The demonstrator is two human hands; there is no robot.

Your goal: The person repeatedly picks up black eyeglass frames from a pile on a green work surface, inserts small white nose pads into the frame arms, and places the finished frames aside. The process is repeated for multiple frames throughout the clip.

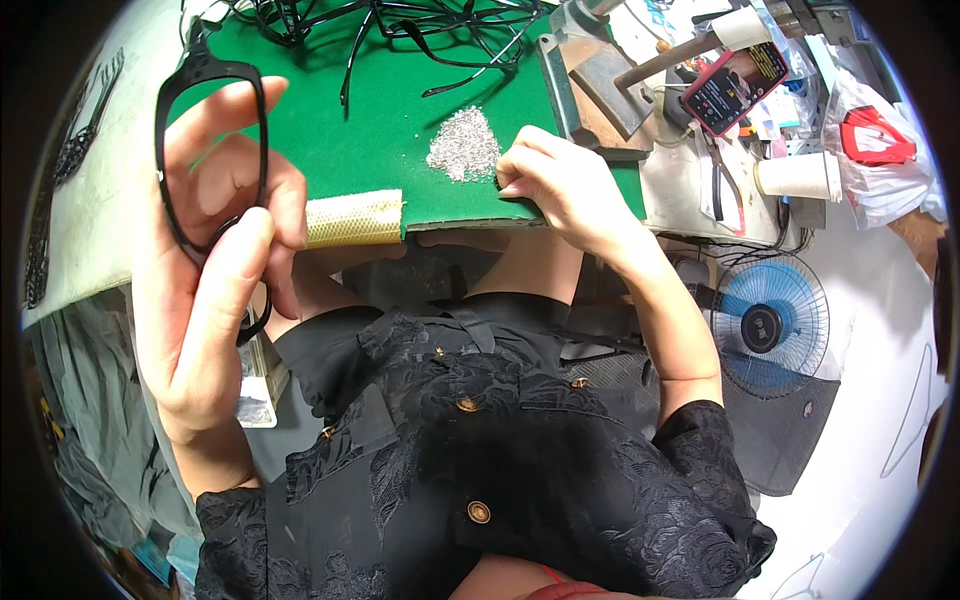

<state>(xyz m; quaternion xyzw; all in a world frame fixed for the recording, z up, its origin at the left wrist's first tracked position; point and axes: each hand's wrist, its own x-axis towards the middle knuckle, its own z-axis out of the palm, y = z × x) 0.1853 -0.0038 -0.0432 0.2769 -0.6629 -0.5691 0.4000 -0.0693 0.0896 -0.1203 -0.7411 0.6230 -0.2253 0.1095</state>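
Observation:
My left hand is raised at the left, its fingers and thumb closed around a black eyeglass frame. One rim stands upright with my fingers visible through its opening; part of the frame is hidden behind the hand. At the near edge of the green mat, my right hand rests with fingertips pinched together. What they hold, if anything, is too small to make out. Just left of those fingertips lies a heap of tiny clear, shiny pieces.
Black eyeglass frames lie tangled at the far side. A metal bench tool stands at the back right, beside a phone, pliers and a white cup. A gold mesh-patterned strip covers the near edge. Below right is a fan.

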